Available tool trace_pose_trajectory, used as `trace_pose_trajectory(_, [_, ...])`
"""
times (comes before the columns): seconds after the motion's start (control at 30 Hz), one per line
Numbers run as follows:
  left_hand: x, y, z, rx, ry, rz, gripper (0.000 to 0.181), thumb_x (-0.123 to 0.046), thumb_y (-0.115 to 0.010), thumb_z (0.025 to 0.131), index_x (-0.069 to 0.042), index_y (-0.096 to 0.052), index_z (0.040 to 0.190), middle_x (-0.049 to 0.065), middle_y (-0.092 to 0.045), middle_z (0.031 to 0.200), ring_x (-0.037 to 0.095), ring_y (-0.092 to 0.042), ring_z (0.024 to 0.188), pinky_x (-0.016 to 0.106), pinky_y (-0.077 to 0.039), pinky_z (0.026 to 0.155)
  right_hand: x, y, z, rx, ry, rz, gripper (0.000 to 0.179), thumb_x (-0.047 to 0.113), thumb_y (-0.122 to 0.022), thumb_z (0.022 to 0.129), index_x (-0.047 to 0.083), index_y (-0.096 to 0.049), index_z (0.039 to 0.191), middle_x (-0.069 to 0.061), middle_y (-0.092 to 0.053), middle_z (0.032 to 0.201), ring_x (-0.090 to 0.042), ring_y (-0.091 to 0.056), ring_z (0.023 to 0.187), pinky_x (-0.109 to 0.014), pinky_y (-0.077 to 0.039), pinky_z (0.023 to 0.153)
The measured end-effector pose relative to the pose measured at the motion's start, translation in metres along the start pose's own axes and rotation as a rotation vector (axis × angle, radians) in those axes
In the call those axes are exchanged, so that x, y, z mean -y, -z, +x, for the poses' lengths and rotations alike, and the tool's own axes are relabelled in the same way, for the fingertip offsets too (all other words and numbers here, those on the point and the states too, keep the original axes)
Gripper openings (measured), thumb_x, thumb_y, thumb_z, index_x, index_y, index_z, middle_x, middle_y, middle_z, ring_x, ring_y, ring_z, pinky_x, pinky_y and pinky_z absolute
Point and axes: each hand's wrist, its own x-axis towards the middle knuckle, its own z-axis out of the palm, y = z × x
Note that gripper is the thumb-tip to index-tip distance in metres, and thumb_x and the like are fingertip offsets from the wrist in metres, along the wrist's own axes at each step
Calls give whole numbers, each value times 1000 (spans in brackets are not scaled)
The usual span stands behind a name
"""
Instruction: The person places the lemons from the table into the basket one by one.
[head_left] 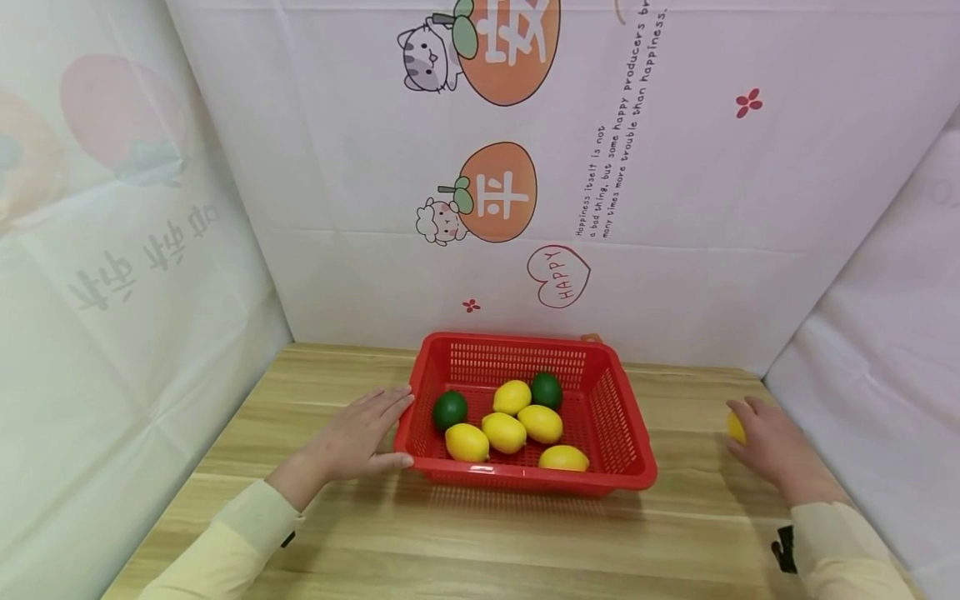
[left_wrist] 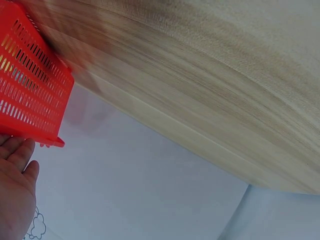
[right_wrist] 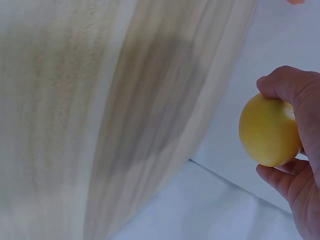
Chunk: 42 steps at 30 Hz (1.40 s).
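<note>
At the right of the head view, my right hand (head_left: 772, 446) grips a yellow lemon (head_left: 736, 427). The right wrist view shows that lemon (right_wrist: 270, 131) between the thumb and the fingers, above the wooden table. My left hand (head_left: 358, 437) lies with extended fingers at the left rim of a red plastic basket (head_left: 637, 446). Its fingertips touch the rim, and the left wrist view has them just under the basket's edge (left_wrist: 30, 131). Inside the basket lie several yellow lemons (head_left: 504, 432) and two dark green fruits, one at the left (head_left: 450, 410) and one at the back (head_left: 547, 390).
The basket stands on a wood-grain table (head_left: 480, 550) near its back edge. White printed cloth (head_left: 375, 167) hangs behind the table, and more cloth walls rise at the left (head_left: 112, 250) and right (head_left: 885, 350).
</note>
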Motion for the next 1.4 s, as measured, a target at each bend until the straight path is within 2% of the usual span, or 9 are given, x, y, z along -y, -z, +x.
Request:
trace_pose_trajectory(0.37, [0,1,0,-7,-6,-6,94,-74,-44,87,-2,-38,148,11,-35,153,28,-32,140,45,-25,114,16,11,11,-111,121,-62,56,6,-77,71,-15,-53,118,-45,-48,112,-61,-48,98,-67,-40,84])
trace_pose_trajectory(0.67, [0,0,1,-6,-5,-10,94,-73,-44,87,-2,-38,148,11,-35,153,27,-32,140,45,-25,114,30,23,16,-96,154,-113,57,7,-81,70,-13,-55,116,-44,-49,116,-60,-48,101,-66,-41,86])
trace_pose_trajectory(1.0, [-1,1,0,-10,-14,8,94,-73,-44,87,-1,-39,147,12,-37,152,29,-34,139,46,-27,113,44,32,20,-220,239,-124,60,3,-83,62,-12,-56,114,-40,-51,112,-57,-49,99,-65,-42,84])
trace_pose_trajectory(1.27, [-1,1,0,-8,-6,1,94,-74,-45,86,-2,-39,147,12,-37,152,29,-33,139,47,-27,113,58,40,24,-283,294,-131,61,2,-82,58,-11,-57,113,-38,-51,112,-55,-50,97,-65,-43,83])
trace_pose_trajectory(1.4, [0,0,1,-19,-9,2,93,-73,-46,86,-3,-39,147,11,-37,152,28,-34,139,47,-28,113,66,45,25,-283,288,-134,63,2,-83,59,-10,-57,115,-37,-51,114,-54,-51,98,-65,-44,83])
